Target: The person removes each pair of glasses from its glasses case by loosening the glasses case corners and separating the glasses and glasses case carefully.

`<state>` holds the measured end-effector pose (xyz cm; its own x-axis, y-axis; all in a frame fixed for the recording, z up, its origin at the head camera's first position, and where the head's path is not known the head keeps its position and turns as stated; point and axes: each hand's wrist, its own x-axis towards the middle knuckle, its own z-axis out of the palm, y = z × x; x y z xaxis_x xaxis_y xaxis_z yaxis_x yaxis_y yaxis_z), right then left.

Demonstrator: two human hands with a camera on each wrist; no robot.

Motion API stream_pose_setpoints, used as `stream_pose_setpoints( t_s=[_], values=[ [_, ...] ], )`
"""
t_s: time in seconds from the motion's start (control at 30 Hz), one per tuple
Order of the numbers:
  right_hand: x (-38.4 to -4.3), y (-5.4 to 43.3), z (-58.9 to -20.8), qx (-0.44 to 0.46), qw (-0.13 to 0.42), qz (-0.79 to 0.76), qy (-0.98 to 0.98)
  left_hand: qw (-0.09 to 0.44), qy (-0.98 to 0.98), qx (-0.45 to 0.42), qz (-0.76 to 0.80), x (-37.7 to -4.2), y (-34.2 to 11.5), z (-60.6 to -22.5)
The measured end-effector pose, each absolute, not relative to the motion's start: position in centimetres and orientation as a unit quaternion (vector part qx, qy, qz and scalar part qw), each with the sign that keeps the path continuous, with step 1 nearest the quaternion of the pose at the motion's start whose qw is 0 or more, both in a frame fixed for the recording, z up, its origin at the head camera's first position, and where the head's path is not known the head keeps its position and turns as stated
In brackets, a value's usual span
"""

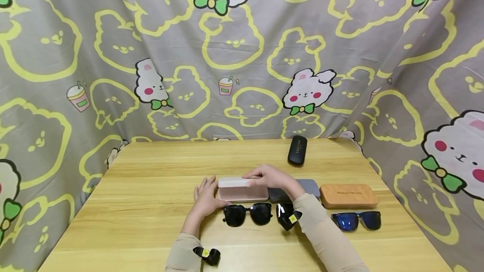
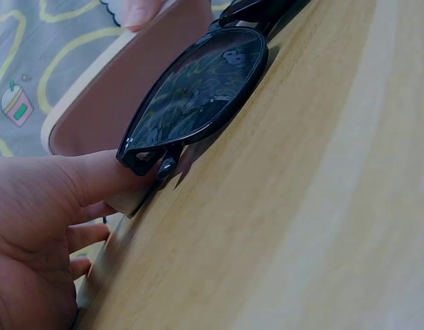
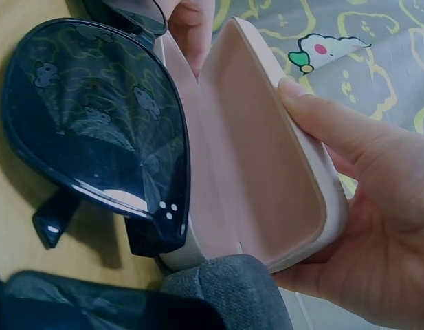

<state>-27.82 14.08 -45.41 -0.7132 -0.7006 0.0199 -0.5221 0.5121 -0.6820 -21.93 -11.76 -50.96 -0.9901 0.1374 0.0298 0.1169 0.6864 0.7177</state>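
A white glasses case (image 1: 227, 182) with a pink lining (image 3: 260, 151) stands with its lid raised at mid-table. My right hand (image 1: 270, 177) pinches the lid's edge, thumb at the front rim and fingers behind. At the case's left end rests my left hand (image 1: 206, 198), fingers extended, thumb by the lower front corner. Black sunglasses (image 1: 261, 214) lie just in front of the case, lenses facing me. The left thumb lies close behind one end of their frame in the left wrist view; whether they touch I cannot tell. The case holds nothing that I can see.
A grey case (image 1: 310, 187) adjoins the white one, partly behind my right wrist. Other dark sunglasses (image 1: 282, 214) lie before it, partly covered. Farther right are a tan case (image 1: 348, 196) and blue-lensed sunglasses (image 1: 347, 222). A black case (image 1: 297, 150) lies at the back.
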Motion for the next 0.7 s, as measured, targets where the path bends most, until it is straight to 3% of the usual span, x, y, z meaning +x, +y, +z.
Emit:
stream_pose_setpoints(
  t_s=[0.7],
  values=[
    [-26.4, 13.8, -45.9, -0.353, 0.072, -0.287, 0.888, 0.014, 0.923, 0.068, 0.379, -22.0, -11.7, -50.9]
  ],
)
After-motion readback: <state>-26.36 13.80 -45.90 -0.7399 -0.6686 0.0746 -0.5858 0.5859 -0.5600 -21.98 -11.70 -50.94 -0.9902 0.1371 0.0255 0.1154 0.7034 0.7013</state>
